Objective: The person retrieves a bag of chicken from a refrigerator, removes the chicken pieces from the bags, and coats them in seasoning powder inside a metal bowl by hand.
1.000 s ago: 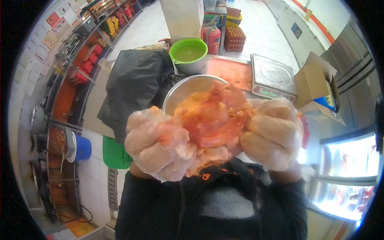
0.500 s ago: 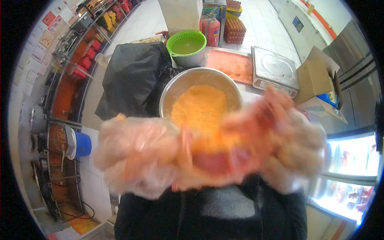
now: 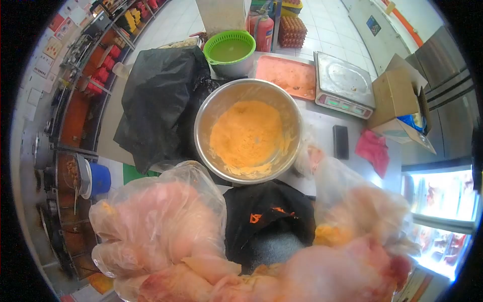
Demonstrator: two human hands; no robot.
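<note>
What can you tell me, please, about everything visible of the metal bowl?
The bowl is round and deep, silvery and apparently metal, with a plain rim. It stands upright and open on the table, beside black plastic; contact there is unclear. Orange-yellow powder covers most of its bottom and clings to its wall. Nothing grips it.

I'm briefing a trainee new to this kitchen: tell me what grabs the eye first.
First, the raw meat looming along the bottom edge, held by the left hand and right hand in clear plastic gloves. Next, the vivid orange powder in the metal bowl near the centre. Then the black plastic left of it.
</note>
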